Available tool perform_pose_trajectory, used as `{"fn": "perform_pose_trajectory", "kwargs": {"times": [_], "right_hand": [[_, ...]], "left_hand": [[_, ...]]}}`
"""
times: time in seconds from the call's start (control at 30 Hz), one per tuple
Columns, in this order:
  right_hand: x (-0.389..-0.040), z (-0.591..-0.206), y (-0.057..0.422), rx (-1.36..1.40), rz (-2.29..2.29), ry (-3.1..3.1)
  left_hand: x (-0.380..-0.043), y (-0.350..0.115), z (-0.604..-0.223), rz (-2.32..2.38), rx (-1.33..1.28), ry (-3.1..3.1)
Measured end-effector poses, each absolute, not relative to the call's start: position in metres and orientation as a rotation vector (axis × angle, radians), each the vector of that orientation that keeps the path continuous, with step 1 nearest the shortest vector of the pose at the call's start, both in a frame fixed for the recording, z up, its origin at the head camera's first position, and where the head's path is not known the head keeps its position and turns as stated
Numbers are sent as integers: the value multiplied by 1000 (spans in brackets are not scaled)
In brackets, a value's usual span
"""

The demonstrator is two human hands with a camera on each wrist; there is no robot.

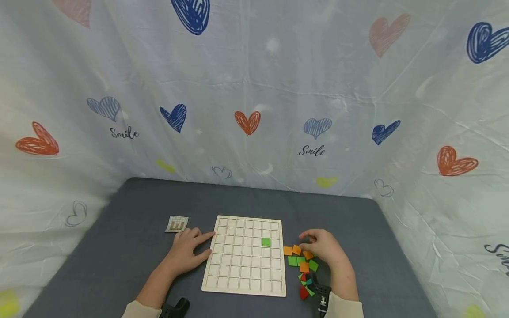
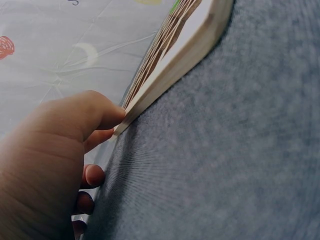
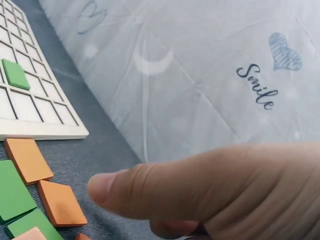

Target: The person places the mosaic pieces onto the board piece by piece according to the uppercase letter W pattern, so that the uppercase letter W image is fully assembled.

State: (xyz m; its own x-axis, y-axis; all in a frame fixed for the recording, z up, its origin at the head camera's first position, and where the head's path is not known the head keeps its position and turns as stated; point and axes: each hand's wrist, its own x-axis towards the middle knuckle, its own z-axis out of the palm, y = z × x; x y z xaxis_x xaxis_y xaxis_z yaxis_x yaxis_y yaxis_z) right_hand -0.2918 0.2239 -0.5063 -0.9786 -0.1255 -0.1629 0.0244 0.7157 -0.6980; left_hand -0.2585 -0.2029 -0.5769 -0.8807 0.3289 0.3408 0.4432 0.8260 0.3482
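Observation:
A pale wooden grid board (image 1: 244,293) lies on the table, with one green square tile (image 1: 266,242) in a cell right of its middle. My left hand (image 1: 185,252) rests at the board's left edge, thumb and index finger extended against it. In the left wrist view the thumb (image 2: 102,112) meets the board's corner. Over the loose tiles right of the board hovers my right hand (image 1: 324,246), fingers loosely bent, with no tile visible in its grasp. Nearest to it are orange tiles (image 3: 62,203) and green tiles (image 3: 14,192).
Below those tiles lie several red and green pieces (image 1: 304,292), partly covered by the black wrist camera (image 1: 323,297). A small card with a printed grid (image 1: 176,224) lies beyond the left hand. A light curtain (image 1: 278,145) with hearts surrounds the grey table (image 1: 119,247).

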Motion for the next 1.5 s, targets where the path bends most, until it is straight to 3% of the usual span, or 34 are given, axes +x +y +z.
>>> {"fn": "perform_pose_trajectory", "kwargs": {"times": [0.77, 1.5], "right_hand": [[-295, -522, 224, -24, -972, 2748], [-275, -482, 215, -318, -899, 2893]], "left_hand": [[-262, -201, -573, -639, -608, -2731], [-253, -199, -573, -663, -578, -2732]]}}
